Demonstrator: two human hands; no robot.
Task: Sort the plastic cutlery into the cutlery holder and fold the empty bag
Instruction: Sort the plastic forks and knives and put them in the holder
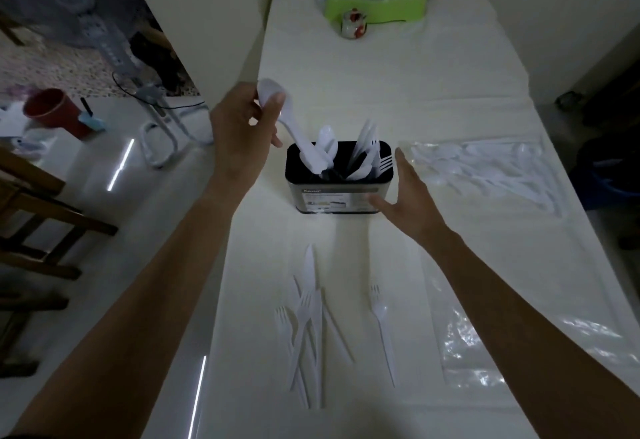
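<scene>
Gripping spoons (294,133), left hand (239,123) hangs above rim of cutlery holder (337,196).

Upright cutlery (363,151) crowds the holder (337,192); bare table (363,85) lies open behind it.

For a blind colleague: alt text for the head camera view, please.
A person's left hand holds a white plastic spoon handle-down in a black cutlery holder that has cutlery in it, with the open right hand at its side. Loose forks and knives lie nearer on the white table; a clear bag of spoons lies right.
</scene>
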